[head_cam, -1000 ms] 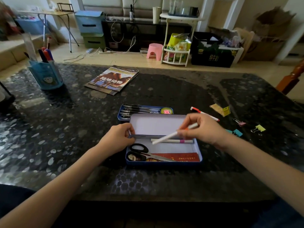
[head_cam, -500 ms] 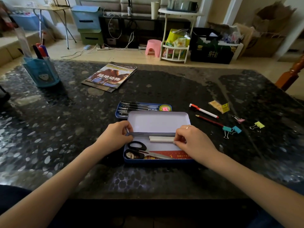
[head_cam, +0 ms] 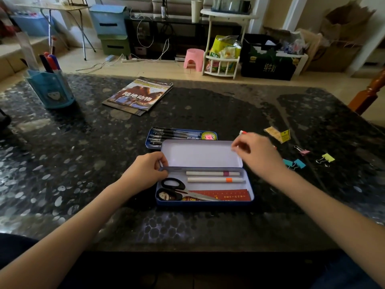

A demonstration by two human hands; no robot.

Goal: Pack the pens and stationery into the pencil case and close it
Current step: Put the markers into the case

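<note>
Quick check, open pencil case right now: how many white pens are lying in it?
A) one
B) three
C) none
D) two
D: two white pens lie side by side in the pencil case, one with a purple band and one with an orange band, above the scissors and red ruler.

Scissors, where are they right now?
In the head view, the scissors lie in the open pencil case, at its front left, black handles just right of the left hand, blades over the red ruler.
</note>
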